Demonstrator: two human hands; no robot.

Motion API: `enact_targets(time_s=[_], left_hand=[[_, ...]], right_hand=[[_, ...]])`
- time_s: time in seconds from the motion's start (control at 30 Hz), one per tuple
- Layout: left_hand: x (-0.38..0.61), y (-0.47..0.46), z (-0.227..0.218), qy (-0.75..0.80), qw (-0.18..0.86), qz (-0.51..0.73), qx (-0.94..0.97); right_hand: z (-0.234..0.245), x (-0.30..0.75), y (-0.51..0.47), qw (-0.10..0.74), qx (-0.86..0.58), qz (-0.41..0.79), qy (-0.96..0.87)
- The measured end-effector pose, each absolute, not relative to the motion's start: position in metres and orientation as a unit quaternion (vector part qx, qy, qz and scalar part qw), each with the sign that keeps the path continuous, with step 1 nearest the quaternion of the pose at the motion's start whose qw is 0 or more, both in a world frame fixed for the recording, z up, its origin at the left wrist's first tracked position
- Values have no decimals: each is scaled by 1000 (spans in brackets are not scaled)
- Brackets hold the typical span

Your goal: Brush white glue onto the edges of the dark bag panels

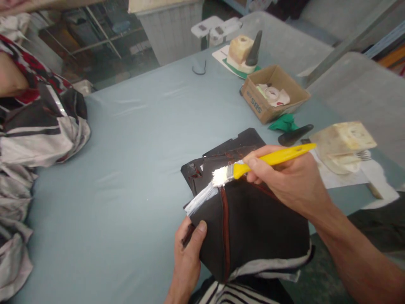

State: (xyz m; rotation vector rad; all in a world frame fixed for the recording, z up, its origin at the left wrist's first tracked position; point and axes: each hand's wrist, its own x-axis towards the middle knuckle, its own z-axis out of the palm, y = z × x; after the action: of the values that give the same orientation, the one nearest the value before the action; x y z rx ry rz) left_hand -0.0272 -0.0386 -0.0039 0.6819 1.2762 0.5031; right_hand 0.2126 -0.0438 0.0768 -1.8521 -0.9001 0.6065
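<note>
My right hand [284,177] grips a paintbrush [275,158] with a yellow handle and white-coated bristles. Its bristles touch the upper edge of a dark leather-like piece [259,223] with a reddish-brown strip down it. A wet white band [201,200] runs along that edge, left of the bristles. Thumb on top, my left hand [190,249] pinches the piece at its left side; the fingers beneath are partly hidden. Behind it, more dark cut pieces [221,152] lie on the table.
The blue-grey table [126,190] bears a cardboard box [275,97] with tape rolls and a glue-stained block-shaped container [343,137] at right. Another such container [240,50] stands farther back. At left are grey-and-black fabric items [41,135] beside another person's arm [11,76].
</note>
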Motion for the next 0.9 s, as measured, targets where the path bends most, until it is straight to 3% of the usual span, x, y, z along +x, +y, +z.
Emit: enact_targets(time_s=[0.43,0.63,0.9], left_hand=[[-24,-34,10,504,722,261,396],[-24,-39,6,535,731,253,340],[-33,-36,3,615,669,230,349]], right_hand=[[90,135,-14,493,-654,310,-483],[91,180,-28,568,-710,189,-371],[101,151,-96,566,-709,99,-408]])
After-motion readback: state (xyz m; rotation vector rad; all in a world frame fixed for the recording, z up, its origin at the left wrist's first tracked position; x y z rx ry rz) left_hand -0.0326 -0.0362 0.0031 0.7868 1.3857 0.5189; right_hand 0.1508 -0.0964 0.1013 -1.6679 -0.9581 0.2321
